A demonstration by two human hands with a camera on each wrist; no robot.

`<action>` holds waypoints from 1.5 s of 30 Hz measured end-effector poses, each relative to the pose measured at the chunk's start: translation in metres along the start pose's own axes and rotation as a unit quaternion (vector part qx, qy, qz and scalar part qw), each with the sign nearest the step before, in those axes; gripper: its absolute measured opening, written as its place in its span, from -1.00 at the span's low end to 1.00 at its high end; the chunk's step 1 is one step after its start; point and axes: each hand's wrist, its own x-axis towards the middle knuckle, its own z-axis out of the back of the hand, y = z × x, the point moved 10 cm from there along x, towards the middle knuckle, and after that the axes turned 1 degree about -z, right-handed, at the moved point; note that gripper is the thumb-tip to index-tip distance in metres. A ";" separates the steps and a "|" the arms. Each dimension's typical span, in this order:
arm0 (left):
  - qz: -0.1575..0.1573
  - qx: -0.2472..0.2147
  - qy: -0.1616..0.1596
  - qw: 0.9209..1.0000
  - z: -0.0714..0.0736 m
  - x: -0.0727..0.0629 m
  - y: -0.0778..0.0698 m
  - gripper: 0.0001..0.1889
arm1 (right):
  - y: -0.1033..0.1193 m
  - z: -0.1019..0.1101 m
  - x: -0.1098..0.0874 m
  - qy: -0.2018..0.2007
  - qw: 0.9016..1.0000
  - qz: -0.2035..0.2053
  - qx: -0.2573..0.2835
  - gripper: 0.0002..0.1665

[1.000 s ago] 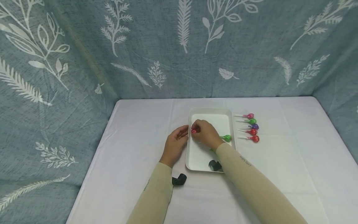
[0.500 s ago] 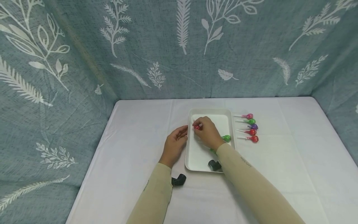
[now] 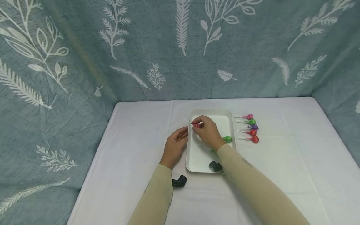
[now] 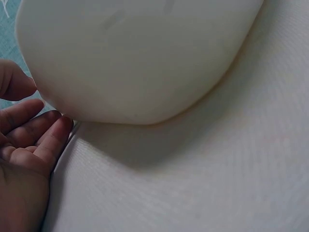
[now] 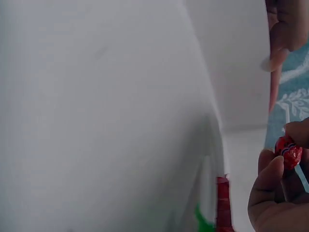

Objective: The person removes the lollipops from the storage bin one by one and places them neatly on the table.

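the red lollipop point(image 3: 196, 125) was over the eleven o'clock corner of the white tray point(image 3: 197, 161), its stick pointing to ten o'clock. the right hand point(image 3: 208, 131) pinched it by the wrapped head, probably because this gave more to hold than the thin stick. the left hand point(image 3: 175, 146), at nine o'clock, was not closed; its fingertips touched the tray's outer wall, perhaps to keep it from sliding. inside, a green lollipop point(image 3: 227, 139) lay at three o'clock; another green one point(image 3: 214, 152) was partly hidden by the right sleeve point(image 3: 237, 167). outside, between two and three o'clock, five lollipops point(image 3: 254, 127) made a row, sticks towards the tray, seemingly for order. a white cloth point(image 3: 140, 140) covered the table; beyond, at twelve o'clock, hung a blue-green curtain point(image 3: 185, 81) with white leaves.
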 end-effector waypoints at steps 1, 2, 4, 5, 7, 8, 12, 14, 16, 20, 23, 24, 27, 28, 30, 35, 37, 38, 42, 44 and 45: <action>0.001 0.003 0.000 1.000 0.000 0.000 0.000 -0.51 | 0.002 0.000 0.000 -0.001 1.000 0.002 -0.003 -0.81; 0.000 0.003 0.001 1.000 0.000 -0.001 -0.001 -0.51 | 0.003 0.001 -0.001 -0.003 1.000 0.006 -0.006 -0.82; 0.001 0.007 0.002 1.000 0.001 0.000 0.000 -0.52 | 0.007 0.004 -0.002 -0.007 1.000 0.012 -0.010 -0.82; 0.000 0.008 0.002 1.000 0.001 0.000 -0.001 -0.52 | 0.008 0.005 -0.002 -0.008 1.000 0.014 -0.013 -0.82; 0.000 0.007 0.001 1.000 0.001 0.000 0.000 -0.52 | 0.011 0.008 -0.003 -0.009 1.000 0.017 -0.020 -0.82; 0.000 0.006 0.001 1.000 0.002 0.000 0.000 -0.52 | 0.012 0.010 -0.004 -0.009 1.000 0.017 -0.020 -0.81; 0.000 0.007 0.000 1.000 0.003 0.000 0.002 -0.52 | 0.012 0.020 -0.005 -0.013 1.000 0.008 -0.009 -0.75; 0.001 0.008 -0.001 1.000 0.004 0.000 0.003 -0.52 | 0.012 0.025 -0.006 -0.014 1.000 -0.001 -0.002 -0.70; 0.003 0.009 -0.003 1.000 0.005 -0.001 0.003 -0.52 | 0.011 0.029 -0.006 -0.015 1.000 -0.005 -0.001 -0.66; 0.008 0.005 -0.006 1.000 0.005 -0.002 0.003 -0.52 | 0.013 0.038 -0.006 -0.021 1.000 -0.001 -0.010 -0.65; 0.011 0.006 -0.007 1.000 0.005 -0.002 0.003 -0.51 | 0.015 0.045 -0.006 -0.030 0.999 0.003 -0.020 -0.68; 0.012 0.008 -0.007 1.000 0.005 -0.002 0.003 -0.51 | 0.015 0.047 -0.007 -0.033 0.999 0.003 -0.023 -0.69; 0.011 0.013 -0.007 1.000 0.005 -0.002 0.003 -0.51 | 0.015 0.054 -0.008 -0.039 0.999 0.006 -0.030 -0.70; 0.012 0.014 -0.007 1.000 0.005 -0.002 0.003 -0.51 | 0.015 0.056 -0.008 -0.040 0.999 0.006 -0.031 -0.70; 0.010 0.013 -0.007 1.000 0.005 -0.002 0.003 -0.51 | 0.013 0.060 -0.009 -0.042 0.999 0.005 -0.032 -0.70; 0.005 0.010 -0.006 1.000 0.005 -0.002 0.002 -0.52 | 0.009 0.067 -0.012 -0.040 0.999 -0.008 -0.025 -0.68; 0.006 0.012 -0.006 1.000 0.005 -0.002 0.003 -0.52 | 0.007 0.069 -0.014 -0.038 0.999 -0.014 -0.020 -0.68; 0.006 0.012 -0.005 1.000 0.005 -0.002 0.003 -0.52 | 0.007 0.069 -0.015 -0.039 0.999 -0.016 -0.019 -0.68; 0.009 0.016 -0.006 1.000 0.005 -0.002 0.004 -0.53 | 0.002 0.072 -0.019 -0.040 0.999 -0.022 -0.017 -0.67; 0.009 0.017 -0.007 1.000 0.005 -0.002 0.004 -0.53 | 0.000 0.073 -0.020 -0.041 0.999 -0.025 -0.018 -0.66; 0.010 0.017 -0.008 1.000 0.005 -0.002 0.004 -0.53 | -0.001 0.073 -0.021 -0.041 0.999 -0.027 -0.018 -0.66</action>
